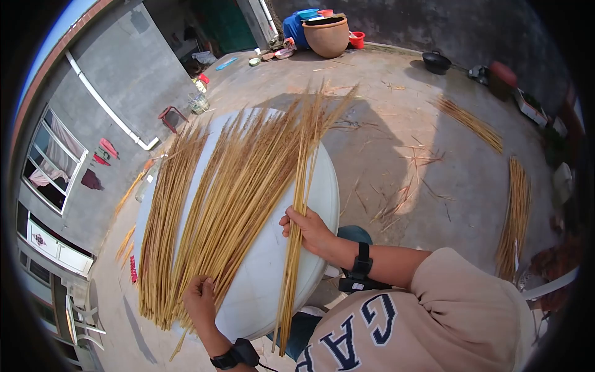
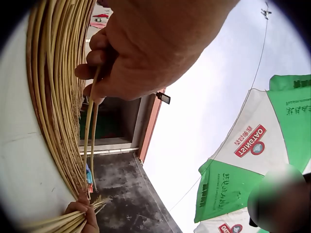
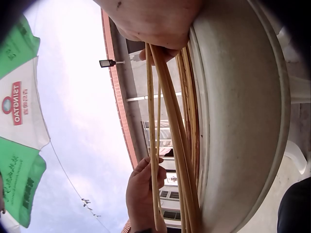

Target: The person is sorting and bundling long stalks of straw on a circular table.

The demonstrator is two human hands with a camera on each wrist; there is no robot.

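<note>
Long dry stalks with feathery tops lie in two spread piles on a round white table (image 1: 263, 288): a narrower pile (image 1: 164, 235) at left and a wider pile (image 1: 232, 204) in the middle. My right hand (image 1: 315, 234) grips a slim bundle of stalks (image 1: 290, 282) partway along its length, over the table's right side. At the lower ends of the middle pile is my left hand (image 1: 199, 302). Its thumb and fingers pinch a couple of thin stalks (image 2: 87, 128), which the left wrist view shows running out from the fingertips.
More stalk bundles lie on the concrete ground at right, one farther off (image 1: 474, 124) and one nearer (image 1: 513, 217). Broken bits (image 1: 403, 198) litter the ground between. A large clay pot (image 1: 326, 37) and a black wok (image 1: 436, 62) stand by the back wall.
</note>
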